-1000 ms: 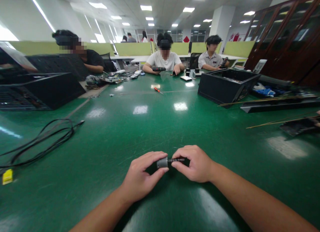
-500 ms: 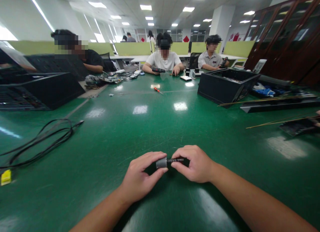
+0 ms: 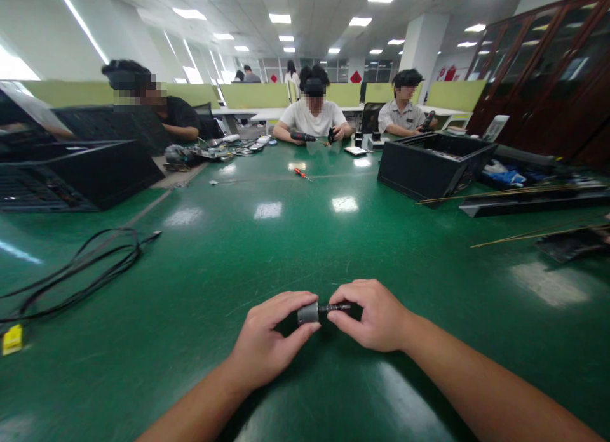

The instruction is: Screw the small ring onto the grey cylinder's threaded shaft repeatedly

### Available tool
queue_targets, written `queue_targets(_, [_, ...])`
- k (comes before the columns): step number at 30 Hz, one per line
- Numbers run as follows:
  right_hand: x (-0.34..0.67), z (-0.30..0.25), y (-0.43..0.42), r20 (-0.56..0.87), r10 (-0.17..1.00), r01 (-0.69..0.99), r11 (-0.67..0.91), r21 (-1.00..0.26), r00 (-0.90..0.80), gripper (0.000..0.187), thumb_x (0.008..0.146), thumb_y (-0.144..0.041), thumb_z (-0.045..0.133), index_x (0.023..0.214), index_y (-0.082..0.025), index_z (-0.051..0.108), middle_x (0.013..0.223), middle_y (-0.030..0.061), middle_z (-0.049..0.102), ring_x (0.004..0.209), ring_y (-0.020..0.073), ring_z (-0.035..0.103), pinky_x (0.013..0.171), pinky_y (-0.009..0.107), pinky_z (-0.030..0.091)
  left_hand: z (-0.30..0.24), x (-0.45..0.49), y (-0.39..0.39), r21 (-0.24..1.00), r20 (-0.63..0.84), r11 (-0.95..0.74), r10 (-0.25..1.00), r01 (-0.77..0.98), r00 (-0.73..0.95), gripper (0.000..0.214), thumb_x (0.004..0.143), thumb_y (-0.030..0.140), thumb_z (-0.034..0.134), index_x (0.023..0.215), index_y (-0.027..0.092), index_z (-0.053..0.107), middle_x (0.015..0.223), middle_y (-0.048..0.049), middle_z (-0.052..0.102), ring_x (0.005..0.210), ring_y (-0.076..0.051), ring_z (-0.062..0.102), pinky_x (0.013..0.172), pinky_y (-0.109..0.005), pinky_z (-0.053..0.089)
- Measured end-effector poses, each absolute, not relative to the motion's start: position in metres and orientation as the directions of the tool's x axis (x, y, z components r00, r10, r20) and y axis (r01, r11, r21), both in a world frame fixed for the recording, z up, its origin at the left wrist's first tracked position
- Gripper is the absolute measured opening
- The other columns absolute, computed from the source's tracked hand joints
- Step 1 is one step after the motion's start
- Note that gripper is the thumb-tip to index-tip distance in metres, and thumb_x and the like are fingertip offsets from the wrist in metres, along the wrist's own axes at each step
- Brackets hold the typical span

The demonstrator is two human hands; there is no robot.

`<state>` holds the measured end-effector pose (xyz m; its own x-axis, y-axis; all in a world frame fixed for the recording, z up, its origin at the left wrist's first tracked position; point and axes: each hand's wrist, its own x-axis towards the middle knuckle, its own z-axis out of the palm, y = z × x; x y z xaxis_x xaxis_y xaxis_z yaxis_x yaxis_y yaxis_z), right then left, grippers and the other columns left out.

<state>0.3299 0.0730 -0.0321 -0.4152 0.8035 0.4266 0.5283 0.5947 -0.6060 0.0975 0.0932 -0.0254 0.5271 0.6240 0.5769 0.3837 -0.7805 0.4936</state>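
Note:
In the head view, low in the middle, a hole saw (image 3: 309, 313) lies level just above the green table (image 3: 238, 251). It has a short grey cup and a thin, dark, ribbed shaft that points right. My left hand (image 3: 271, 340) grips the cup between thumb on the near side and fingers on the far side. From the right, my right hand (image 3: 374, 315) pinches the shaft between thumb and forefinger, its end showing past the fingertips. Both hands are closed on this one tool, and the lower fingers are partly hidden.
An orange screwdriver (image 3: 301, 174) lies further back. Black cables (image 3: 119, 251) and a yellow tag (image 3: 12, 339) are at left. Black computer cases (image 3: 414, 169) stand on both sides, near thin yellowish rods (image 3: 515, 239). Co-workers sit across the table, one holding a power drill (image 3: 304, 137).
My hands hold the hole saw almost unmoved, the right shifting very slightly. Across the table, the middle co-worker has lifted a small dark part. The view has tilted a little.

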Motion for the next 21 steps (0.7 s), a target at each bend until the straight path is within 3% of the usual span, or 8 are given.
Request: queue_targets(21, [0.3313,-0.0304,0.0723,0.434,0.799,0.53,0.601,-0.598,-0.416,0.011,0.09,-0.03,0.065,0.091,-0.02,0.069,0.074,-0.0007,0.069,0.067,0.0145,0.06,0.067,0.026,0.04,-0.0242,0.098,0.0937,0.501,0.571,-0.772,0.634,0.391,0.521,0.027,0.083,0.022,0.075,0.11,0.022,0.071,0.101,-0.0038,0.078,0.092,-0.018,0.074,0.086,-0.027,0.06])
